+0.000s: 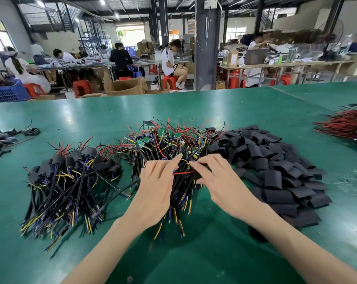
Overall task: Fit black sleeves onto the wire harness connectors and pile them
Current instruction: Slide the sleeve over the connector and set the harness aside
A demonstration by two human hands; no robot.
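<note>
A black sleeve [199, 174] is pinched in the curled fingers of the right hand [216, 177], just above the near edge of the middle pile of bare harnesses [169, 140]. A red wire [183, 172] runs from this sleeve to the left hand [157, 181], which lies with nearly straight fingers on the same pile. To the right is the heap of loose sleeves [276, 171], to the left the pile of sleeved harnesses [71, 177], all on the green bench [91, 115].
</note>
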